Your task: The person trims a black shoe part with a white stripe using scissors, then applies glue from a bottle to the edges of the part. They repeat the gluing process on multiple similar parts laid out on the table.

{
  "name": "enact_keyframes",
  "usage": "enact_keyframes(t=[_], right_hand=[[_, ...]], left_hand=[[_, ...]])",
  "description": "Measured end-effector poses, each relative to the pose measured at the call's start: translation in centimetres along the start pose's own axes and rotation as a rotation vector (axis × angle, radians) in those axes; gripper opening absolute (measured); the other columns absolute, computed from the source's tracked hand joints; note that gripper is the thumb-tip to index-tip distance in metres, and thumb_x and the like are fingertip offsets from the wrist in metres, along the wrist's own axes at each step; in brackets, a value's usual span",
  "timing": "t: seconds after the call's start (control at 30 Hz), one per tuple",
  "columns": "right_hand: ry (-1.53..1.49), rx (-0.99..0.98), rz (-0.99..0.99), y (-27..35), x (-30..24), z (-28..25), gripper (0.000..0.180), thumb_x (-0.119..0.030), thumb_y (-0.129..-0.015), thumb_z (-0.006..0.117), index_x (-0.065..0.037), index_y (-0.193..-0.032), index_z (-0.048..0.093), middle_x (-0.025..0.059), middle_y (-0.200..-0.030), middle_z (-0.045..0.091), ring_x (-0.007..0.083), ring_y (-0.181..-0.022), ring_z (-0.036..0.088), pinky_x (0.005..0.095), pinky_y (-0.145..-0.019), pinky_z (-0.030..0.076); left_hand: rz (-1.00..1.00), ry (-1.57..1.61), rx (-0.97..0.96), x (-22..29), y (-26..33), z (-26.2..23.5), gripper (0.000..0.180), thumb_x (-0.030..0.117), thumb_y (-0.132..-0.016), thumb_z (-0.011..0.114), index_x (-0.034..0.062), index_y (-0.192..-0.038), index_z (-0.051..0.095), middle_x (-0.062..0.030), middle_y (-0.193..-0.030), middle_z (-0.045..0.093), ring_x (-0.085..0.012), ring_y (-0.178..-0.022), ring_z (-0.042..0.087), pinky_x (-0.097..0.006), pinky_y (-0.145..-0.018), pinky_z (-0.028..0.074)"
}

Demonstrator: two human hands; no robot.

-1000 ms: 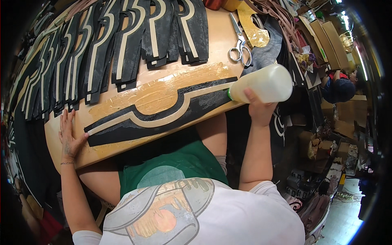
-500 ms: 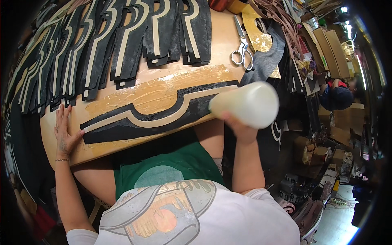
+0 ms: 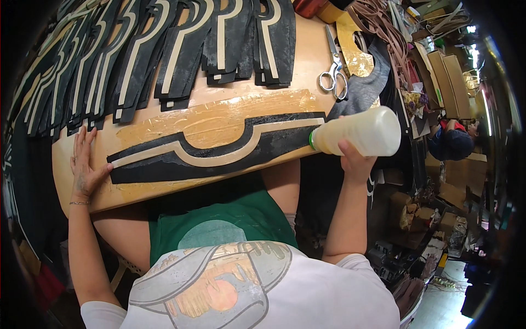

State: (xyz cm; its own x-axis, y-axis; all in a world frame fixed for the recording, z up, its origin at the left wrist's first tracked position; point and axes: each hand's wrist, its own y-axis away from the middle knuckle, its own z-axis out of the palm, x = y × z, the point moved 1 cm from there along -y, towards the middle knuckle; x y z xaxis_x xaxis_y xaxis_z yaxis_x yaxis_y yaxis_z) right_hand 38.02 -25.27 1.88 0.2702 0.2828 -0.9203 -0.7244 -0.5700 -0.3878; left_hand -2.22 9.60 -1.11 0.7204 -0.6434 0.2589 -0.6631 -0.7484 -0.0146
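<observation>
Lying beyond right grip [image 3: 357, 160], clamped round bottle [image 3: 364, 130], and splayed left grip [image 3: 85, 171]: scissors [image 3: 333, 77], stacked black strips [image 3: 174, 68].

Over on the left, the left hand [image 3: 85, 167] lay palm down, fingers [image 3: 81, 142] fanned toward the far side, thumb [image 3: 104, 171] out to the right, the left forearm [image 3: 87, 249] stretched to the near side! Across on the right, the right hand [image 3: 356, 160] was curled in a grip, the right forearm [image 3: 350, 219] angled up from a bent elbow [image 3: 333, 255].

black piece [image 3: 268, 148], cream stripe [image 3: 211, 162] — milky-white bottle [image 3: 364, 131], green tip [image 3: 312, 140]
</observation>
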Motion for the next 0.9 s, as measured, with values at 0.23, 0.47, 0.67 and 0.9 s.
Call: enact_keyframes(t=[0.23, 0.47, 0.67, 0.9], right_hand=[[0.059, 0.069, -0.129, -3.6, 1.5, 2.5, 0.057, 0.0, -0.061, 0.072, 0.001, -0.111, 0.044, 0.009, -0.101, 0.054, 0.0196, -0.092, 0.055, 0.0328, -0.082, 0.045], [0.013, -0.063, 0.072, 2.6, -1.0, 5.0, 0.054, -0.014, -0.069, 0.067, 0.001, -0.114, 0.041, 0.0132, -0.103, 0.053, 0.0245, -0.097, 0.053, 0.0374, -0.085, 0.043], [0.142, -0.547, -0.338, 4.8, -0.5, 14.2, 0.082, -0.028, -0.052, 0.083, -0.006, -0.115, 0.036, 0.0096, -0.097, 0.054, 0.0218, -0.09, 0.055, 0.0338, -0.076, 0.046], [0.569, -0.01, -0.098, 1.5, -0.5, 5.1, 0.037, -0.017, -0.071, 0.07, -0.002, -0.099, 0.053, 0.011, -0.092, 0.058, 0.0211, -0.079, 0.058, 0.0333, -0.073, 0.049]], left_hand=[[0.003, 0.011, 0.006, -0.2, 0.3, 0.2, 0.087, 0.052, -0.054, 0.066, 0.0238, -0.13, 0.035, -0.005, -0.141, 0.02, -0.0266, -0.132, 0.011, -0.062, -0.095, 0.009], [-0.058, 0.007, -0.002, 0.2, 0.1, -0.1, 0.083, 0.043, -0.054, 0.068, 0.0246, -0.129, 0.037, -0.005, -0.141, 0.021, -0.0259, -0.132, 0.011, -0.062, -0.095, 0.008], [-0.061, -0.004, 0.007, 0.3, 0.4, 0.1, 0.082, 0.043, -0.055, 0.068, 0.0255, -0.129, 0.037, -0.0054, -0.141, 0.021, -0.0252, -0.132, 0.01, -0.062, -0.095, 0.007], [-0.076, 0.005, 0.008, 0.6, 0.4, -0.1, 0.081, 0.042, -0.055, 0.068, 0.0259, -0.128, 0.037, -0.0058, -0.141, 0.021, -0.0258, -0.132, 0.011, -0.063, -0.095, 0.007]])
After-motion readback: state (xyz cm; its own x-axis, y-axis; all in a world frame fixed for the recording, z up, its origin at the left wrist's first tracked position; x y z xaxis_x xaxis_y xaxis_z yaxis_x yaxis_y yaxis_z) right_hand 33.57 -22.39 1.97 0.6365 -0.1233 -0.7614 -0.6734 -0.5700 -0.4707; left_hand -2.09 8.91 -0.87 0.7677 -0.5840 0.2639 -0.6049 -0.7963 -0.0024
